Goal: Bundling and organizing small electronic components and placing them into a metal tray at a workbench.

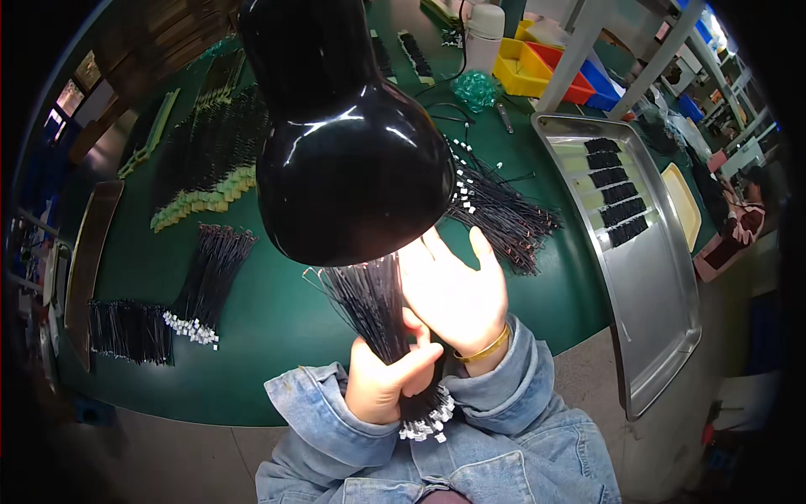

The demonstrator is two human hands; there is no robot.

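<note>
My left hand point(388, 378) is wrapped round a bundle of thin black wires point(374, 307). Small white connectors point(428, 420) hang in a cluster at the near end of the bundle, close to my jacket. Its far end, with coppery tips, fans out under a black lamp head point(353, 185), which partly hides it. My right hand point(457, 294), palm up and fingers outstretched, lies along the right side of the bundle in bright light. Some of its fingertips are hidden by the lamp. Beyond it a loose pile of black wires point(508, 218) with white connectors rests on the green table.
Two more wire bundles point(210, 269) point(130, 328) lie at left, near a narrow metal tray point(91, 269). Behind them are rows of black wires on yellow-green strips point(201, 197). A metal tray point(646, 315) with black pieces overhangs the right table edge. Coloured bins point(520, 67) and a bottle point(484, 38) stand behind.
</note>
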